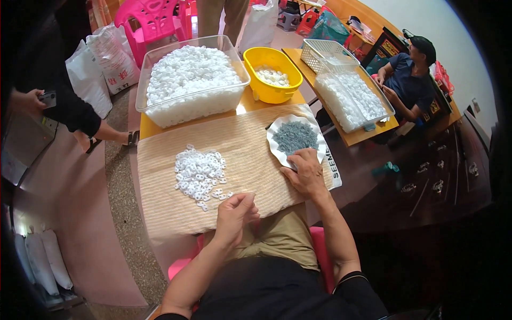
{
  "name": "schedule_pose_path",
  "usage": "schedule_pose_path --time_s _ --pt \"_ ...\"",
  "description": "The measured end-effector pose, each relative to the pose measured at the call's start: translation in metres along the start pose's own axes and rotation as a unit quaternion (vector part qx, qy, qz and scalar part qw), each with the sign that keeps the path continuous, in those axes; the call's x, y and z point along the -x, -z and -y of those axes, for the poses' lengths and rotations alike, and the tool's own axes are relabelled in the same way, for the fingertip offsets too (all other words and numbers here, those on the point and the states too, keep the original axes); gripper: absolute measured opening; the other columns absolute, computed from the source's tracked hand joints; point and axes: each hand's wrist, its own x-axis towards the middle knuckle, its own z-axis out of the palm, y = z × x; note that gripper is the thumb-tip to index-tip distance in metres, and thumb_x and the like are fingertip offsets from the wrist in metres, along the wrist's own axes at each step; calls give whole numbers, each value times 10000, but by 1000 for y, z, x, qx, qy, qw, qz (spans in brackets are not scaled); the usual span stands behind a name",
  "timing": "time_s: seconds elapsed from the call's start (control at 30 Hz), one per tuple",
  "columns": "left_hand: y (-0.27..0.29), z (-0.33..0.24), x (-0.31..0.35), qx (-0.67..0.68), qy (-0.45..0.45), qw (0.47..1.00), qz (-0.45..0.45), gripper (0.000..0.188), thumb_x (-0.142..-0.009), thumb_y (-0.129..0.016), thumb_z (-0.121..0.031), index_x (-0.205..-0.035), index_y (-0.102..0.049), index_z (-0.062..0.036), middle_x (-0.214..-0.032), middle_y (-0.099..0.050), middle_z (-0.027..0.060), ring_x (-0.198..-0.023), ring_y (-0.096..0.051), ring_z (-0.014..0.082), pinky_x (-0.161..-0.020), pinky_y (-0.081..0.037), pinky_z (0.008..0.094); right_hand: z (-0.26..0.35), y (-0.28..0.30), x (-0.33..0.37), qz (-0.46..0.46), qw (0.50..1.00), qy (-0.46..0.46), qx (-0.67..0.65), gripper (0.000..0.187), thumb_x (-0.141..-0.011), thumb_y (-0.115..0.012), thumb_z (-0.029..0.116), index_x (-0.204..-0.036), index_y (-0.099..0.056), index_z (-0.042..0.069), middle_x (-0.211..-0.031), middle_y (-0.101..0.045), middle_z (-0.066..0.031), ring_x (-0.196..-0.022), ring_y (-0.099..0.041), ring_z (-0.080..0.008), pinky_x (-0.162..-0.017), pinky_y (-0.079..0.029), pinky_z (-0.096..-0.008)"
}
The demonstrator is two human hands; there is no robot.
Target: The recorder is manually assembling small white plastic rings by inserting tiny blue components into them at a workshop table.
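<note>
My left hand [236, 216] is closed in a pinch above the cloth's near edge, close to my lap. What sits between its thumb and fingers is too small to make out. Just beyond it lies a loose pile of small white plastic pieces with holes [198, 170]. At the right, my right hand [306, 175] reaches over the near rim of a white scalloped plate [275, 145]. Its fingers are bent together at the edge of a heap of tiny grey-blue pieces [294, 137], and the fingertips are partly hidden.
A striped beige cloth [245, 149] covers my table. Behind it stand a clear tub of white pieces [193, 80] and a yellow basin [273, 74]. To the right, another table holds a clear bin [352, 98] and a white basket [328, 55]. A seated person [408, 80] works there; others stand nearby.
</note>
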Motion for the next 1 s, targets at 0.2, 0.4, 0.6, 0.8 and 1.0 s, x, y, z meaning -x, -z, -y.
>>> schedule_pose_path --time_s 0.2,0.4,0.6,0.8,1.0 --pt "0 0 1 7 3 1000 -5 194 -901 -640 -225 -943 -625 -36 -740 -609 23 -638 -597 100 -610 -538 242 5 -1 -3 -4 1000 19 0 245 -697 -759 134 -875 -629 28 -929 -576 -124 -933 -518 -312 -818 -436 -388" --pt "0 1 -1 9 -5 1000 -5 214 -889 -658 -239 -947 -630 -34 -734 -616 27 -623 -600 104 -608 -533 237 5 -5 0 -20 999 33 -13 208 -707 -730 71 -872 -611 25 -906 -569 -123 -907 -523 -314 -797 -439 -392" --pt "-2 1 0 11 -5 1000 -7 215 -888 -658 -237 -945 -627 -32 -734 -618 27 -620 -602 105 -604 -535 241 3 -7 3 -41 998 39 -20 166 -731 -705 54 -861 -606 23 -895 -570 -125 -890 -536 -320 -827 -439 -406" --pt "-1 1 0 7 -4 1000 -5 208 -891 -655 -235 -941 -626 -35 -735 -623 28 -612 -605 102 -597 -538 242 11 -9 -3 -26 999 15 -41 109 -756 -681 66 -831 -611 29 -859 -571 -120 -865 -546 -320 -887 -422 -446" --pt "-2 1 0 6 -5 1000 -5 201 -893 -653 -233 -942 -628 -40 -736 -625 23 -619 -604 94 -601 -538 240 10 -15 -2 -50 998 41 -24 94 -754 -673 37 -820 -608 24 -827 -558 -117 -840 -544 -324 -857 -435 -431"
